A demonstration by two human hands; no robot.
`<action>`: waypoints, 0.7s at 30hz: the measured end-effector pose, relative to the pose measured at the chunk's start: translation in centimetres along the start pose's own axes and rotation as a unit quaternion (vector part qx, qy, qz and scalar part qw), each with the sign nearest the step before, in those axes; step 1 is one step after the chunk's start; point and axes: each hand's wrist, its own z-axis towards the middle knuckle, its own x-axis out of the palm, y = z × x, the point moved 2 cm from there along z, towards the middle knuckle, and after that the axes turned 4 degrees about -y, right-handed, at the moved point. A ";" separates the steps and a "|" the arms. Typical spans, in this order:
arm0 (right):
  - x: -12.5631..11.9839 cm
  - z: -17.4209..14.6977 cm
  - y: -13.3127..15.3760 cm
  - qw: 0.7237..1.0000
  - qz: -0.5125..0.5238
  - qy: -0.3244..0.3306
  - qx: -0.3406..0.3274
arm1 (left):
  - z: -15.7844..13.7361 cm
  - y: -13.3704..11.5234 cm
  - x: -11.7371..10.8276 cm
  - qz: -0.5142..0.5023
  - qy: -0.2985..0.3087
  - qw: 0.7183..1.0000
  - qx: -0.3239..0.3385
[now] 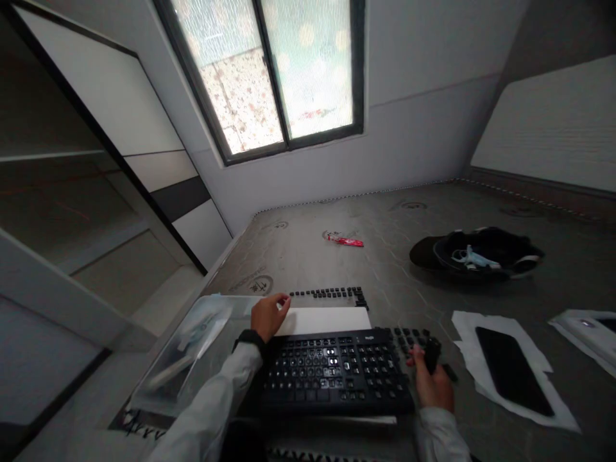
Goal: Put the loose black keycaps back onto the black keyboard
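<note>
the keyboard (337, 371) is laid flat, presumably for access; keycaps (337, 294) are set in rows beyond it, apparently for order. at the left hand (269, 316), fingertips are nearly pinched, any hold being indiscernible; a black object (432, 354) is clasped in the curled right hand (432, 384).

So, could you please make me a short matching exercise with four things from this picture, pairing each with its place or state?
Column one:
1. Keyboard
2. Phone
3. Right hand
4. Window

Column two:
A. Gripping a small dark object
B. Set in the pale wall
C. Lying on a white sheet
D. Between the person's two sleeves

Right pairs: 1-D, 2-C, 3-A, 4-B.
</note>
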 end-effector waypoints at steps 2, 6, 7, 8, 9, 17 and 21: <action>-0.2 -0.3 0.2 1.000 0.009 0.000 -0.009 | -5.0 1.6 -1.3 -0.022 -0.026 0.999 -0.026; -0.9 -0.9 0.3 1.000 0.022 -0.005 -0.017 | -14.8 6.3 -1.0 -0.114 -0.096 0.978 -0.146; -1.1 -1.0 0.3 0.999 0.023 -0.011 -0.020 | -16.9 7.2 -0.5 -0.128 -0.126 0.973 -0.144; -1.3 -1.2 0.2 0.999 0.023 -0.020 -0.023 | -18.7 8.0 0.1 -0.142 -0.146 0.971 -0.122; -1.6 -1.4 0.2 0.999 0.020 -0.027 -0.023 | -20.3 8.7 0.7 -0.142 -0.175 0.966 -0.123; -3.6 -3.3 -0.1 0.996 -0.006 -0.089 -0.008 | -24.3 9.7 2.0 -0.095 -0.219 0.963 -0.123; -4.1 -3.9 -0.9 0.995 -0.018 -0.099 -0.013 | -24.5 9.4 1.8 -0.072 -0.197 0.973 -0.092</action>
